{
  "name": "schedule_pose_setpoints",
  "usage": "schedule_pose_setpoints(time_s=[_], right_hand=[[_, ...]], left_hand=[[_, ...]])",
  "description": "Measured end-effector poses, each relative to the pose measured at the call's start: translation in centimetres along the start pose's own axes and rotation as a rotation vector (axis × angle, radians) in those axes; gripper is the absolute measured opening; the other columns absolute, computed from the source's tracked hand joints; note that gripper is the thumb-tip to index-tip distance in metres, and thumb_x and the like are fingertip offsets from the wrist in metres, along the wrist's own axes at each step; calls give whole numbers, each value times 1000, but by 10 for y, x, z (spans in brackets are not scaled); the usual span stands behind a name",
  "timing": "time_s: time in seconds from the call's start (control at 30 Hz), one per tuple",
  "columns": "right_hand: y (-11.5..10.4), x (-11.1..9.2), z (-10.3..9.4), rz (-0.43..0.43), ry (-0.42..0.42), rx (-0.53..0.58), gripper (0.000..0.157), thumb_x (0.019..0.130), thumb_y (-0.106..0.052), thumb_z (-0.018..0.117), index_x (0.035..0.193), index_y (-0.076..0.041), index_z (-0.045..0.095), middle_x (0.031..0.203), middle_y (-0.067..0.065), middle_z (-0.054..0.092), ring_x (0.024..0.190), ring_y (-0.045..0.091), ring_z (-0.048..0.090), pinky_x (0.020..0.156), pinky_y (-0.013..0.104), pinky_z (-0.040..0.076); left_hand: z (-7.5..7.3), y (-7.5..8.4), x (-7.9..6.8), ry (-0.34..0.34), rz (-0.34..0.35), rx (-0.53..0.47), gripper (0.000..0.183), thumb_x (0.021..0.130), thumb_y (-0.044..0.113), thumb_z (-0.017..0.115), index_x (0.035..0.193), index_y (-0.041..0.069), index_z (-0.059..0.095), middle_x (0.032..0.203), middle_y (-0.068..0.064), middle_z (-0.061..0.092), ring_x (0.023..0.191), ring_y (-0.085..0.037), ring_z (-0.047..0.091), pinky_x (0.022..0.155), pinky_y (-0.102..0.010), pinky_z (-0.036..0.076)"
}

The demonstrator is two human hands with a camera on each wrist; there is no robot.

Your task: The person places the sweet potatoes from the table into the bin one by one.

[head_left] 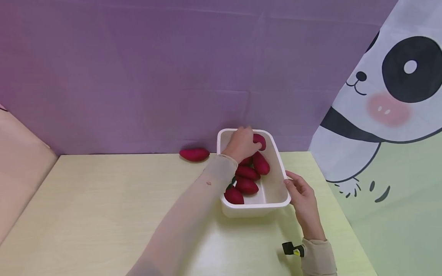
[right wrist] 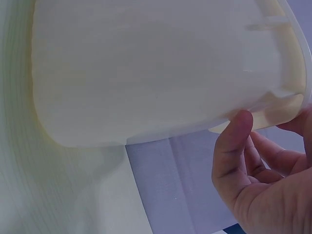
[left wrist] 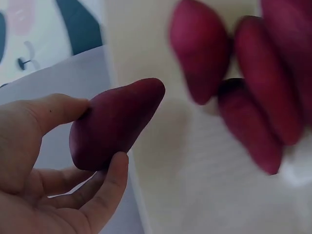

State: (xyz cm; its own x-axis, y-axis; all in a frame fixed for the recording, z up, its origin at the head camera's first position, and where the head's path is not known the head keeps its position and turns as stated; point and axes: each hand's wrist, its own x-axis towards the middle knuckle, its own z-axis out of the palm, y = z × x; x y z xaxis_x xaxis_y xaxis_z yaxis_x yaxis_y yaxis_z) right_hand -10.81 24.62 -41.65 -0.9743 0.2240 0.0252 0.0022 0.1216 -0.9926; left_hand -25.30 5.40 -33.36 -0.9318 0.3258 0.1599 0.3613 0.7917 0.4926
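My left hand reaches over the far end of a white plastic bin. Between thumb and fingers it grips a dark red sweet potato, seen clearly in the left wrist view above the bin's edge. Several more sweet potatoes lie inside, mostly along the bin's left side; my forearm covers part of them. At the near right corner my right hand holds the bin's rim, its fingers curled at the edge. The right wrist view shows the bin's outer wall beside these fingers.
One sweet potato lies on the pale wooden table left of the bin, by the back edge. A purple cloth hangs behind the table. Along the right side hangs a panda-print cloth.
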Motion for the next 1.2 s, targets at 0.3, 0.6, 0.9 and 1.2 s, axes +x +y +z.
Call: schedule_pose_setpoints(time_s=[0.3, 0.6, 0.9, 1.2], right_hand=[[-2, -3, 0, -13, -7, 6, 38, 102, -20, 60, 137, -5, 59, 109, 11, 64, 94, 21, 65, 76, 32, 58], [-1, -4, -2, 0, 2, 25, 38, 102, -19, 60, 137, -4, 58, 105, 6, 65, 92, 19, 65, 74, 30, 58], [0, -4, -1, 4, 0, 31, 38, 102, -19, 60, 137, -4, 58, 107, 7, 64, 94, 20, 64, 74, 31, 58], [1, -5, 0, 29, -3, 13, 39, 102, -21, 60, 137, -6, 58, 110, 10, 63, 96, 24, 64, 75, 32, 58]], left_hand=[[26, -10, -4, -12, -46, 91, 43, 94, 24, 66, 126, -4, 55, 112, -15, 59, 104, -27, 58, 95, -33, 47], [27, -11, -6, -82, -74, 87, 40, 92, 25, 70, 120, 0, 56, 108, -13, 58, 101, -27, 56, 94, -34, 47], [27, -13, -7, -37, -38, 72, 24, 92, 24, 68, 106, 5, 60, 96, -7, 59, 89, -23, 57, 81, -33, 50], [3, -6, -13, 25, 67, -135, 39, 92, 23, 65, 127, 5, 63, 114, -10, 64, 102, -23, 61, 92, -33, 48]])
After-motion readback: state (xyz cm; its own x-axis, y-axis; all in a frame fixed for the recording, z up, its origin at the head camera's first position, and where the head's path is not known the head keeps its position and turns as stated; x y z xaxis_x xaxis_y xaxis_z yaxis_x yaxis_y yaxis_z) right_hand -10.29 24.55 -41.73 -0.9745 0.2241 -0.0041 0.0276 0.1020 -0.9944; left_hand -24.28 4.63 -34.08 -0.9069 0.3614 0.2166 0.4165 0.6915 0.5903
